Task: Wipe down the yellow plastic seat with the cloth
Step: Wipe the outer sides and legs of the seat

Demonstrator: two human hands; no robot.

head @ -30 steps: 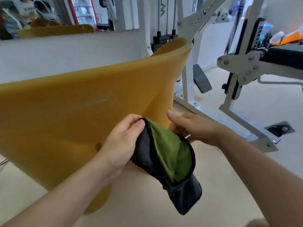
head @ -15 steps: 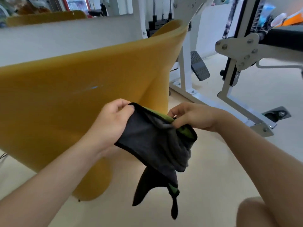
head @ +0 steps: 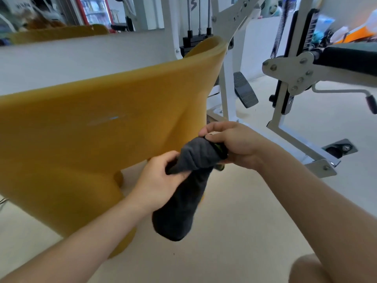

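One yellow plastic seat (head: 91, 129) fills the left half of the view, its broad curved shell tilted and its rolled top corner rising toward the middle of the frame. A faint pale scuff marks its surface. Just in front of the shell's lower right edge hangs the cloth (head: 181, 205), dark grey with a sliver of green showing at its top. It is bunched into a twisted roll, and its loose end droops toward the floor (head: 234, 231). Whether the cloth touches the seat cannot be told.

Both hands hold the cloth. The left hand (head: 161, 180) has its fingers curled round the middle of the roll, thumb on top. The right hand (head: 234, 146) grips the upper end, fingers folded over the fabric, with the forefinger and thumb pinched together above it. The two hands sit close together, the right a little higher.

Behind the seat stands a white exercise machine (head: 224, 92) with a black weight stack (head: 199, 40), a grey foot pedal (head: 244, 89) and a coiled spring (head: 282, 27). To the right, a black padded bar (head: 350, 58) is bolted to a white bracket. A low white wall (head: 81, 56) runs behind the seat, and a second yellow seat (head: 57, 33) shows beyond it. A bare knee (head: 306, 268) pokes in at the bottom right corner.
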